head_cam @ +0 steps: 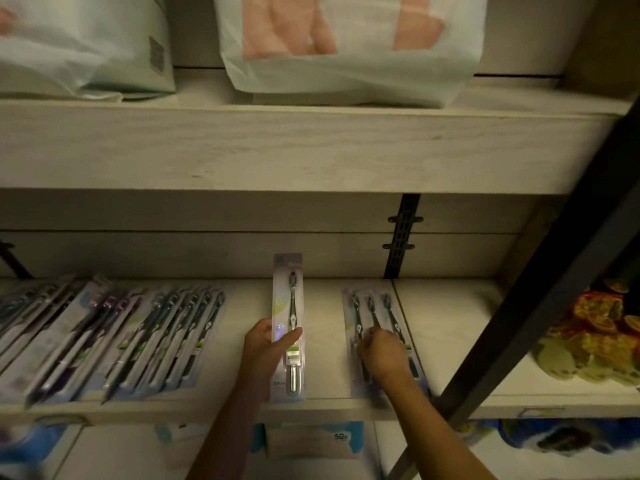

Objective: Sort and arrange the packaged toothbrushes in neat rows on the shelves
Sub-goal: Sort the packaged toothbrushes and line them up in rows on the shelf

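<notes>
1. Gripping a long clear-and-lilac blister pack with one dark-handled toothbrush (288, 327), the left hand (268, 344) has its thumb across the pack's front and its fingers behind the left edge.
2. That pack stands lengthwise in the middle of the pale wooden shelf (329, 405). Its lower end sits near the front lip and its top reaches toward the back wall.
3. The right hand (382, 351) lies on a set of three similar packaged toothbrushes (372, 317) just to the right. Its fingers are curled down onto them, but I cannot tell whether they pinch a pack or only press on it.
4. A slanted row of overlapping packaged toothbrushes (138, 341) fills the left part of the same shelf, apart from the held pack.
5. Two white plastic bags with pink patches (346, 46) sit on the shelf above.
6. A black metal post (554, 289) crosses diagonally at the right, with orange-and-yellow packets (595, 323) beyond it.
</notes>
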Motion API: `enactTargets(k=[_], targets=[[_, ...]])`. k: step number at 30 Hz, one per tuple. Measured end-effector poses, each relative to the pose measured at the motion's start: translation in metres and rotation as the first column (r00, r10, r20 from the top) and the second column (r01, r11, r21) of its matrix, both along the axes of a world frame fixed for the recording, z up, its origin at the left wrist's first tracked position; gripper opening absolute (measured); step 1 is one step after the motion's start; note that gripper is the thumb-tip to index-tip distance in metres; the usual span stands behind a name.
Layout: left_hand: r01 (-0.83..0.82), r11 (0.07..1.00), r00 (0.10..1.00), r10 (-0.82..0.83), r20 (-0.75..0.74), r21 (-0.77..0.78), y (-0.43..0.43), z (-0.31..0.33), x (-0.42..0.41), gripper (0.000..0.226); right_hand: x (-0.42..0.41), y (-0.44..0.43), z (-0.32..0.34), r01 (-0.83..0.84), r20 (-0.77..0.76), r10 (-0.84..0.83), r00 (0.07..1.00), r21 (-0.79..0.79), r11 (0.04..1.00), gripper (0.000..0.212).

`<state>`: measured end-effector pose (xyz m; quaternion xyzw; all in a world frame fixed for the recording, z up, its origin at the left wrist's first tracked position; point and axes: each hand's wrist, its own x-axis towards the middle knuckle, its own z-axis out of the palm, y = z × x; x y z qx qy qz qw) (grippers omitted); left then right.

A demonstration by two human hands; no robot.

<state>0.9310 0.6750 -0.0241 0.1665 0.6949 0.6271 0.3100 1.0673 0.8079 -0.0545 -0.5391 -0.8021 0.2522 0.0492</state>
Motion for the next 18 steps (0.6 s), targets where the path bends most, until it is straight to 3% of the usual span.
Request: enactTargets(k=[6,13,16,18], targets=[[0.006,1.000,1.000,-0.006,0.030,0.018,0.004,0.000,0.002,0.017,0.003,-0.003,0.001,-0.060,0.152,0.034,0.988,0.172,0.983,0.027],[0.010,1.000,0.999,-0.010,0.037,0.007,0.004,-0.001,0.004,0.018,0.003,-0.010,0.000,-0.043,0.163,0.010,0.987,0.201,0.979,0.031],[0.008,1.000,0.999,-0.009,0.045,0.024,0.005,0.000,0.008,0.016,0.005,-0.021,0.002,-0.068,-0.084,0.085,0.993,0.189,0.980,0.024],[0.017,0.999,0.998,-0.019,0.067,0.033,0.007,0.002,0.012,0.016,0.002,-0.039,0.011,-0.082,-0.359,0.088,0.929,0.032,0.996,0.020]])
